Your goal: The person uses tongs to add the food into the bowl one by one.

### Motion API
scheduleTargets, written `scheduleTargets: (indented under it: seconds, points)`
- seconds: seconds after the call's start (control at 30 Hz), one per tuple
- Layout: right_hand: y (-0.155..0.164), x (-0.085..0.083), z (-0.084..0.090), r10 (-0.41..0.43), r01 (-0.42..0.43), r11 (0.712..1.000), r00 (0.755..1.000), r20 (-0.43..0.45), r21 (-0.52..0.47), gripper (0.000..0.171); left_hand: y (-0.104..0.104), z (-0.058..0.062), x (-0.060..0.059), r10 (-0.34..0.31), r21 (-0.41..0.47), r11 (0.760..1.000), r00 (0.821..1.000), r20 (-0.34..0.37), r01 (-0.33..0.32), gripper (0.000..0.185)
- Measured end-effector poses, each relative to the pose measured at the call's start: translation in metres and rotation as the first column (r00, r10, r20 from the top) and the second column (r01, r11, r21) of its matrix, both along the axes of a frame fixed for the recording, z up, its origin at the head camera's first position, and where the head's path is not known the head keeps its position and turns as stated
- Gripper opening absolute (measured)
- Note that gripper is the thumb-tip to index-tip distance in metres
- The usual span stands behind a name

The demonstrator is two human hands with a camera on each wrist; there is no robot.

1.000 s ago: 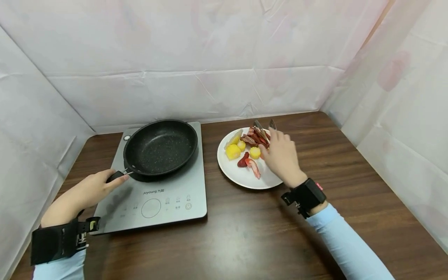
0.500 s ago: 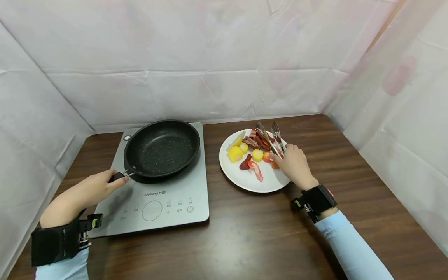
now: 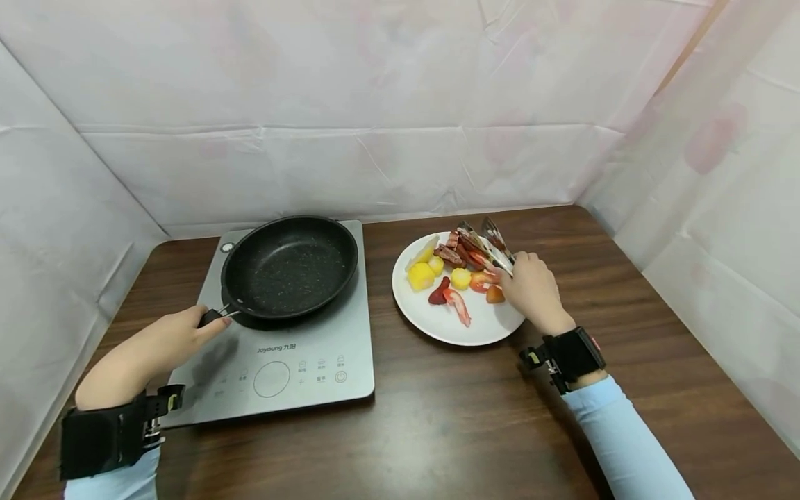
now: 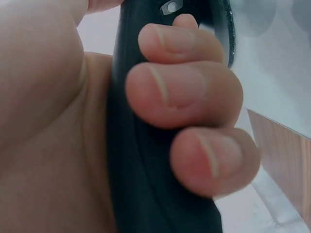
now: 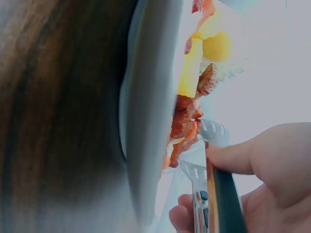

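In the head view my left hand (image 3: 165, 340) grips the black handle of a frying pan (image 3: 289, 267), which stands bare inside on an induction cooktop (image 3: 312, 347). The left wrist view has the fingers curled round that handle (image 4: 146, 199). My right hand (image 3: 534, 292) holds metal tongs (image 5: 226, 199) at the right side of a white plate (image 3: 437, 325). Their slotted tips are spread apart at the pile of cooked meat (image 3: 451, 255) on the plate's far side. Also on the plate lie yellow corn pieces (image 3: 460, 278), a red-and-white shrimp-like piece (image 3: 459, 305) and tomato (image 3: 481, 281).
Cooktop and plate stand apart on a brown wooden table (image 3: 437, 417). Pale sheeting (image 3: 375, 167) closes off the back and both sides. The plate's raised edge (image 5: 150, 97) is close to the right wrist camera.
My right hand has shifted right and nearer to me with the tongs, uncovering the tomato and an orange piece. The left hand and frying pan stay put.
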State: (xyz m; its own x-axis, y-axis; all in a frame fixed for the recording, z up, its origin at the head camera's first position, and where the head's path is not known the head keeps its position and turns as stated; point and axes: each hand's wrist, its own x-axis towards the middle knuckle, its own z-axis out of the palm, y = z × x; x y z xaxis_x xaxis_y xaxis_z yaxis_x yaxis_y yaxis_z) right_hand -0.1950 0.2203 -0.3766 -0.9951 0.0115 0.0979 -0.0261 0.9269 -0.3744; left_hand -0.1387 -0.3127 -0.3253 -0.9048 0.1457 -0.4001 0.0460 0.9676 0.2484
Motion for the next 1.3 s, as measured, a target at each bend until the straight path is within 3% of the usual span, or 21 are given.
scheduleTargets:
  seconds: [0.13,0.4,0.67,0.83,1.0,1.1,1.3]
  points:
    - [0.001,0.000,0.004,-0.029,0.029,1.000,1.000,-0.009,-0.001,0.052,-0.001,-0.001,0.001,-0.001,-0.018,1.000,1.000,0.000,0.001,0.086]
    - [0.009,-0.004,0.010,0.005,-0.006,0.998,1.000,-0.029,-0.056,0.056,0.003,0.000,0.000,-0.004,-0.028,1.000,1.000,0.011,0.004,0.086]
    - [0.006,-0.007,0.018,0.093,-0.101,0.993,0.989,-0.119,-0.065,0.060,0.007,0.004,0.001,0.003,-0.033,0.999,1.000,-0.011,-0.003,0.084]
    - [0.004,-0.011,0.016,0.210,-0.222,0.973,0.963,-0.167,-0.056,0.055,0.006,0.004,0.003,0.008,-0.041,0.999,1.000,-0.017,-0.009,0.084]
    - [0.004,-0.017,0.009,0.333,-0.334,0.942,0.915,-0.227,0.035,0.053,0.006,0.005,0.006,0.016,-0.032,0.999,1.000,-0.021,-0.016,0.080]
    - [0.006,-0.018,0.008,0.350,-0.339,0.937,0.900,-0.259,0.086,0.053,0.008,0.005,0.007,0.010,-0.017,1.000,1.000,-0.012,-0.010,0.077]
    - [0.013,-0.019,0.013,0.350,-0.323,0.936,0.893,-0.283,0.139,0.053,0.013,0.006,0.008,0.000,-0.003,1.000,1.000,-0.010,0.000,0.073]
